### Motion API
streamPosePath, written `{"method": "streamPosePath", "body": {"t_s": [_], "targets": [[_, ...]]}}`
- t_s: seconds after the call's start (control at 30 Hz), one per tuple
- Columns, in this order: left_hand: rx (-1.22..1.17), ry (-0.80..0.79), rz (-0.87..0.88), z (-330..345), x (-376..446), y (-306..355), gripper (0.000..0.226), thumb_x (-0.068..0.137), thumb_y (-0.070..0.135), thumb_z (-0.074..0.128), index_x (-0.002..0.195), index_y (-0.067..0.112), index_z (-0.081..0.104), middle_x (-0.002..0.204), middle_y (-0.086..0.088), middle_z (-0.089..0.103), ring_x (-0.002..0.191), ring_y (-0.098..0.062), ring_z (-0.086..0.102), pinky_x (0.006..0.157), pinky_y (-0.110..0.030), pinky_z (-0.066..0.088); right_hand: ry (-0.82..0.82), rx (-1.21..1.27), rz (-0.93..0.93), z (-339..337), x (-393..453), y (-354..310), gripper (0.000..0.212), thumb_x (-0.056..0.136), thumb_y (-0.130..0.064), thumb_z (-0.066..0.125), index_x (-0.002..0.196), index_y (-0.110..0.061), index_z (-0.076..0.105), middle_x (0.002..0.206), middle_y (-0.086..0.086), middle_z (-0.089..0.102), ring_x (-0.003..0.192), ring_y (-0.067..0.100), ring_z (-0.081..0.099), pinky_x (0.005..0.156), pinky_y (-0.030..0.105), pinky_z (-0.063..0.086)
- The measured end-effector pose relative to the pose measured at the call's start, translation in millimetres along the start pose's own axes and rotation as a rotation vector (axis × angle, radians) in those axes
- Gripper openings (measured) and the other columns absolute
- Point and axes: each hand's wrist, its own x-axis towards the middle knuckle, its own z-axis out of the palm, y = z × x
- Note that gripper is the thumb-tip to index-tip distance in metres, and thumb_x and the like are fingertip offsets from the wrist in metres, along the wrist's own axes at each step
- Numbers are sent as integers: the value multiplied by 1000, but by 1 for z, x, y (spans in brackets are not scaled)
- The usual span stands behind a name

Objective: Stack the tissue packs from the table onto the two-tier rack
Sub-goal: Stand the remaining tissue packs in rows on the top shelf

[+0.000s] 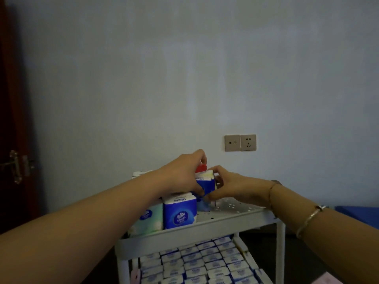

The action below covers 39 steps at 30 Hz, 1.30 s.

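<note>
Two bare forearms reach in from the bottom corners, the right one wearing a thin bracelet (309, 219). Below them, the lower tier (196, 263) of the white two-tier rack (225, 222) is packed with rows of blue-and-white tissue packs. On the upper tier, a blue Vinda tissue pack (180, 212) stands upright beside a pale green pack (149, 218). Just behind, the left hand (180, 173) and right hand (229, 186) both grip one blue pack with a red top (204, 181), held over the upper tier. A wall socket (240, 142) sits beyond.
</note>
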Motion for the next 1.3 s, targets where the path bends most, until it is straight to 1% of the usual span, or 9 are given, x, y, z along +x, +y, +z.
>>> {"method": "streamPosePath", "body": {"t_s": [0.1,0.23,0.33,0.53,0.7,0.83,1.03,1.17,1.3], "targets": [[-11,-54,-103,-10,0,-1,84,68,33,83,136,26,34,139,1,46,117,-17,52,92,-29,48,41,1,12,2,7,-5,65,78,-2,71,128,-18,34,112,-2,53,97,10,57,63,13,53],[47,-51,-238,-31,-3,-15,63,91,48,55,144,18,37,149,-1,38,133,-18,39,106,-31,33,79,112,86,0,27,-8,62,75,9,70,124,-14,40,120,10,54,114,23,55,83,30,55],[126,-164,-286,-29,-12,-31,52,101,42,36,145,14,36,152,-4,34,138,-19,34,110,-29,25,71,176,135,4,44,-13,62,75,13,68,125,-15,43,126,14,54,120,28,51,97,44,49],[190,-203,-276,-9,-15,-52,53,104,37,19,151,13,19,159,-8,15,146,-22,16,119,-32,11,108,196,184,20,61,-9,81,73,12,68,139,-18,32,131,15,49,122,31,48,98,49,47],[219,-201,-264,-7,-13,-49,51,105,34,17,150,11,21,158,-10,19,144,-24,20,118,-34,14,279,-7,253,24,50,-7,74,84,-7,67,141,-5,21,137,15,45,125,27,46,99,37,44],[204,-190,-278,-7,-14,-50,52,105,36,16,151,13,22,159,-9,17,145,-24,18,118,-35,12,145,-166,248,31,52,-6,50,88,-14,63,134,-7,42,135,9,52,124,25,50,103,37,43],[167,-183,-288,-12,-20,-43,48,106,29,19,147,8,30,156,-10,24,142,-21,25,112,-27,16,42,-374,202,35,59,-2,42,93,-18,56,133,-9,46,133,9,55,121,22,52,101,35,43],[295,-107,-280,-17,-25,-38,45,103,38,24,137,19,47,150,-3,39,135,-23,36,113,-42,25,159,-537,223,24,48,-8,40,94,-18,52,132,-7,45,133,11,53,119,23,51,94,30,43],[283,56,-230,-31,-23,-16,40,101,33,32,128,16,56,140,-4,51,127,-23,46,108,-42,35,371,-450,49,-7,13,-20,34,92,-8,46,125,-6,55,129,13,56,116,25,53,92,31,45]]}}
